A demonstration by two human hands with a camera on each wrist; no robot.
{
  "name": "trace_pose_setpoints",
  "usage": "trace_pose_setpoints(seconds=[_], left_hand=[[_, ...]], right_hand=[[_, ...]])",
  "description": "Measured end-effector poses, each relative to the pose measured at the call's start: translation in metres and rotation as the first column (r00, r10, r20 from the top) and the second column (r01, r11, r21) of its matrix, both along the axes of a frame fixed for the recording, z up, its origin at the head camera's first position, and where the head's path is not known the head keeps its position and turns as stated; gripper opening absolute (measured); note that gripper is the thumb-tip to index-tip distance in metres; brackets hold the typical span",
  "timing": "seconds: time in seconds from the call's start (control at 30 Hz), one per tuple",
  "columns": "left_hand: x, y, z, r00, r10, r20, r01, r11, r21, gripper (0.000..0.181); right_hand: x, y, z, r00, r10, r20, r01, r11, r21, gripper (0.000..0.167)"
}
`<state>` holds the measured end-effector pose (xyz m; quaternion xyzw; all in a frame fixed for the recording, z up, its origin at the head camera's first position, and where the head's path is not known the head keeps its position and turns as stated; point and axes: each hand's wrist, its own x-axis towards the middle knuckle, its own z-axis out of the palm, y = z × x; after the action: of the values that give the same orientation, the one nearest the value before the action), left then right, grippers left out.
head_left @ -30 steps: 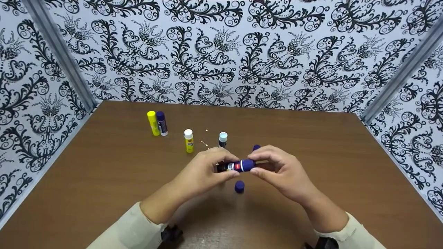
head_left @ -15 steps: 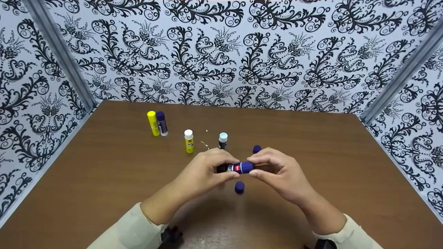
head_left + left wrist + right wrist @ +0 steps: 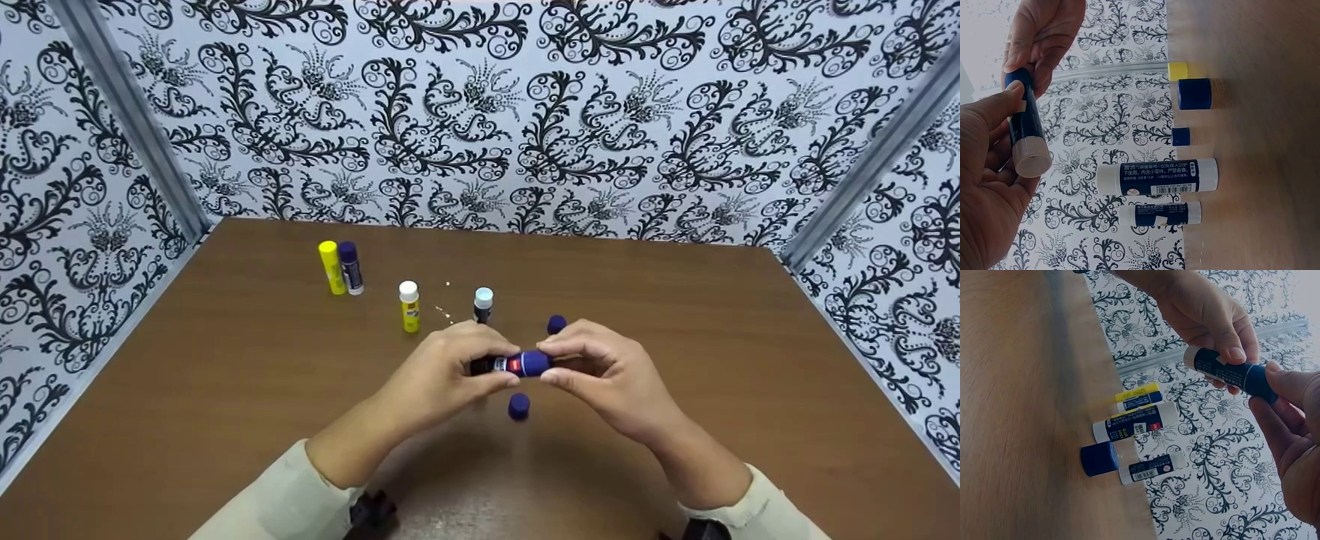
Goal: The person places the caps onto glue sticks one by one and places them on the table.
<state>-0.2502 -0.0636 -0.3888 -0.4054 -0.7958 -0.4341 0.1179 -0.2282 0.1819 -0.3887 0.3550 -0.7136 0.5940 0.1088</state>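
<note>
A glue stick point(image 3: 513, 365) is held roughly level above the counter point(image 3: 750, 375), the left grip point(image 3: 442, 371) round its dark blue barrel and the right grip point(image 3: 619, 382) pinching its blue cap point(image 3: 535, 364), which is on. A thin white ring divides cap from barrel, whose label carries white lettering and a red patch. Its pale base point(image 3: 1033, 160) points leftward, the capped end to the right.

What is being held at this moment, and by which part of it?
A dark-blue cylindrical plastic glue stick: the left hand grips its labelled body, and the right hand pinches its blue cap.
</note>
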Motion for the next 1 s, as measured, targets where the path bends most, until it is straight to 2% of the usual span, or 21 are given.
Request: trace_pose_setpoints(seconds=[0.2, 0.47, 0.7, 0.8, 1.0], left_hand=[[0.0, 0.001, 0.0, 1.0, 0.0, 0.031, -0.001, 1.0, 0.009, 0.029], [-0.004, 0.0, 0.006, 0.998, 0.001, 0.065, 0.0, 1.0, 0.0, 0.028], [-0.007, -0.001, 0.017, 0.997, 0.021, 0.078, -0.021, 1.0, 0.007, 0.029], [-0.009, -0.001, 0.022, 0.995, 0.045, 0.092, -0.048, 0.998, 0.032, 0.028], [-0.017, -0.004, 0.03, 0.989, 0.075, 0.126, -0.093, 0.985, 0.146, 0.031]], right_hand=[[0.002, 0.002, 0.002, 1.0, -0.012, 0.02, 0.012, 1.0, 0.013, 0.029], [0.004, 0.002, 0.009, 0.997, -0.053, 0.047, 0.051, 0.997, 0.055, 0.028], [0.003, 0.007, 0.015, 0.995, -0.089, 0.042, 0.087, 0.995, 0.048, 0.042], [0.001, 0.009, 0.017, 0.994, -0.097, 0.05, 0.096, 0.995, 0.022, 0.045], [-0.002, 0.013, 0.017, 0.996, -0.081, 0.035, 0.081, 0.997, -0.007, 0.041]])
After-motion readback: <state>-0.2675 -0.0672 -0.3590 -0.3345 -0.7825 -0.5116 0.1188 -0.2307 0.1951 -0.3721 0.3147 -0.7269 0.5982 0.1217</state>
